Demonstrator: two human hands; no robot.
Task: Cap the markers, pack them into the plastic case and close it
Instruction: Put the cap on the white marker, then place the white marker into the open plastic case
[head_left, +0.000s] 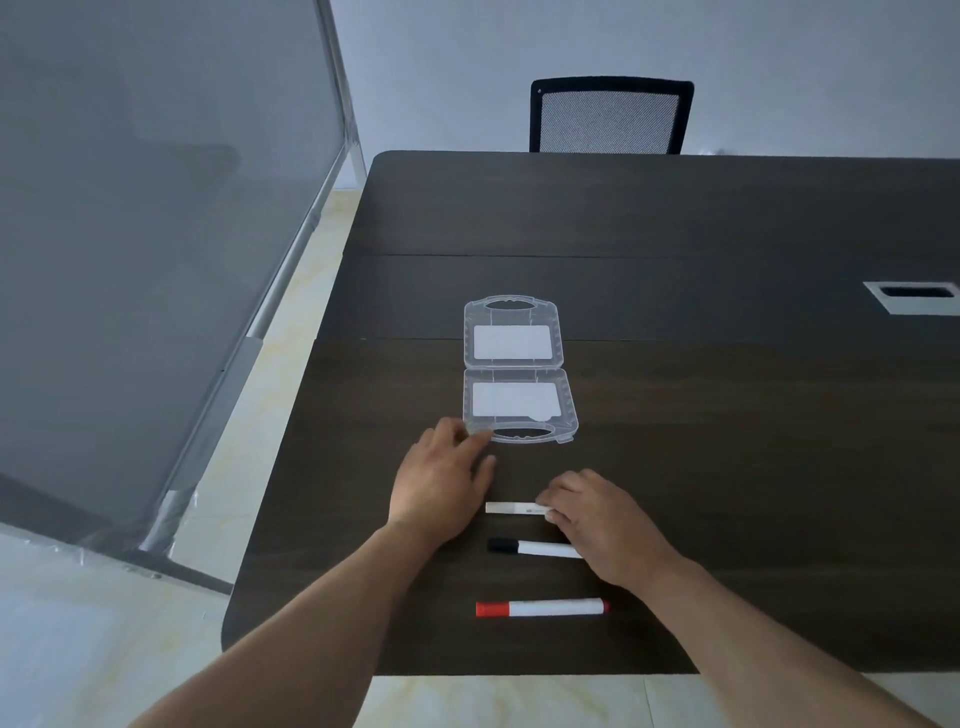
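Head view, case: the clear case (517, 370) lies fully open on the table (727, 218), its two halves flat, one beyond the other, both empty; its near handle edge is just ahead of the left hand.
Head view, markers: three lie in a row between the case and the near table edge, long axes running left to right, roughly parallel.
White marker: the white marker (511, 507) is the one nearest the case; no coloured cap shows on its visible left end, and its right end is hidden under the right hand.
Black marker: the black marker (535, 547) is in the middle, black cap at its left end, its right end tucked under the right hand.
Red marker: the red marker (540, 608) is nearest the person, cap at the left end, touched by neither hand.
Right hand: the right hand (602, 519) curls palm down over the right end of the white marker, fingertips pinching or touching it; a firm grip cannot be told.
Left hand: the left hand (447, 483) is loosely spread, palm down, fingertips at the near left corner of the case, touching or just short of it; it holds nothing.
Key relation: the white marker lies between the hands, and the right hand is the one on it; the case is straight ahead of it.
Likely step: picking up the white marker, by my reading; nothing is packed yet.
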